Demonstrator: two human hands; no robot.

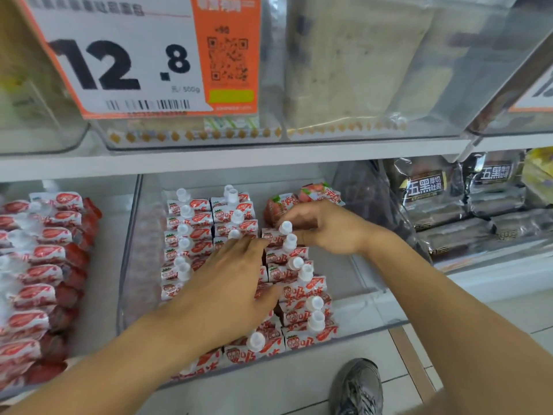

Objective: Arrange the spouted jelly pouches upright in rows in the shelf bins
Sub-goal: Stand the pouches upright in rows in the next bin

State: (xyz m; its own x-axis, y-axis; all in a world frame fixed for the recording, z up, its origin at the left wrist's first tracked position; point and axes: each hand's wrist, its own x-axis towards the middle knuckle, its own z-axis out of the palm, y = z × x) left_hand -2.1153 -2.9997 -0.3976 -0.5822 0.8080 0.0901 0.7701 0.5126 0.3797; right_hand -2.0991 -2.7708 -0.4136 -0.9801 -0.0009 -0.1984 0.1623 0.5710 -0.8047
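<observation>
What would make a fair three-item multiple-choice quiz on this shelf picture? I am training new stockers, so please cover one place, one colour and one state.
1. Where do the dark bread packs lie relative to the clear bin being filled?
A. to its right
B. to its left
C. inside it

2. What colour are the pouch caps?
A. red
B. white
C. green

3. How is the left hand placed?
A. clenched in a fist above the shelf
B. holding the price sign
C. fingers spread flat on the pouches

Key: 1 A, the dark packs sit in the neighbouring space on the right. 2 B, every spout cap shows white. 3 C, the left hand lies extended over the middle row, while the right hand pinches a pouch at the back of the right row.
</observation>
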